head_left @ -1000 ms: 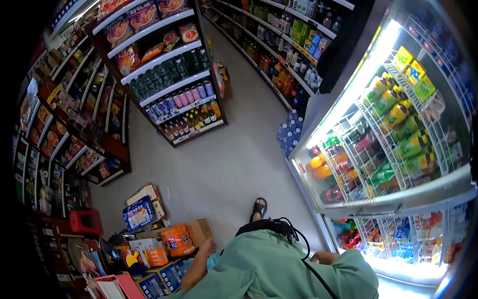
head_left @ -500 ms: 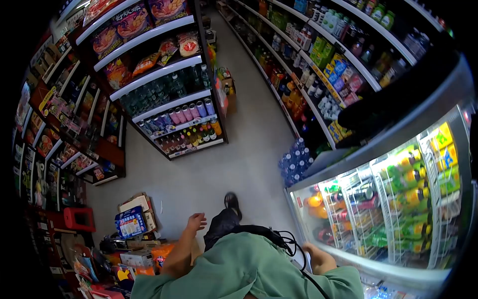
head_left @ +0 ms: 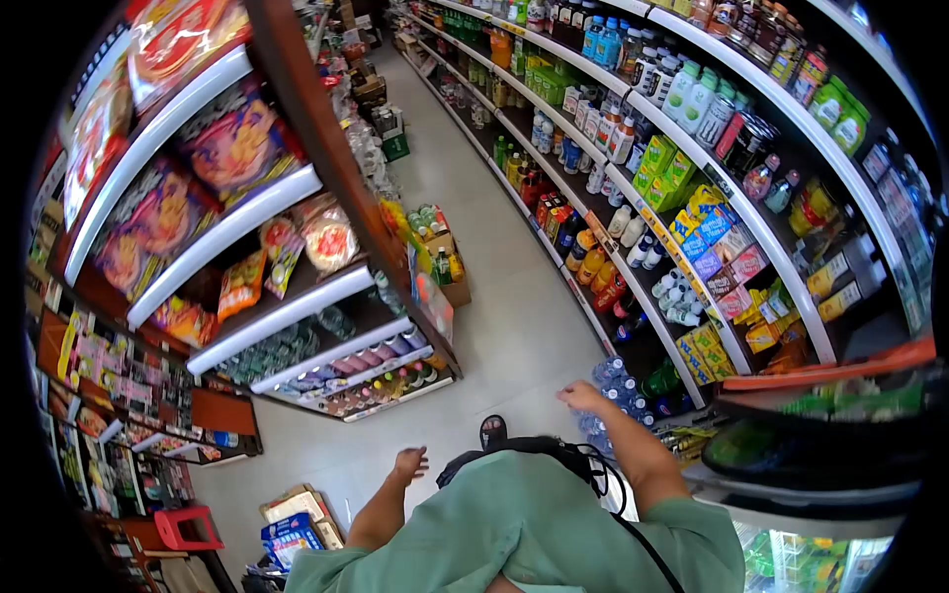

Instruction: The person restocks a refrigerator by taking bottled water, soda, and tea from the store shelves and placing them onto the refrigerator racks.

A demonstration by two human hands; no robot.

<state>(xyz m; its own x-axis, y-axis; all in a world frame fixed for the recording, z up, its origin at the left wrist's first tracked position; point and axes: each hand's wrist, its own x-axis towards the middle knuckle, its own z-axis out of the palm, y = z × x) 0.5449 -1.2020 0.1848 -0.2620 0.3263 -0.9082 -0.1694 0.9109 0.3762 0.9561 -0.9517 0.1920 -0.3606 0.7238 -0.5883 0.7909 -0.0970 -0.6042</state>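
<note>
My left hand hangs in front of my left hip, its fingers apart and nothing in it. My right hand is stretched forward over the floor, fingers curled together; I see nothing in it. Just beyond and beneath it stands a pack of bottled water at the foot of the right-hand shelves. Neither hand touches any goods. A black bag with cords is at my waist, partly hidden by my green shirt.
A shelf end with snack bags and drinks stands ahead on the left. Long drink shelves line the right of the aisle. A lit fridge is at lower right, a red stool and flattened cartons at lower left.
I have moved forward: the shelf end is nearer and the fridge has slid down and behind at right. My right hand has swung forward from beside my hip.
</note>
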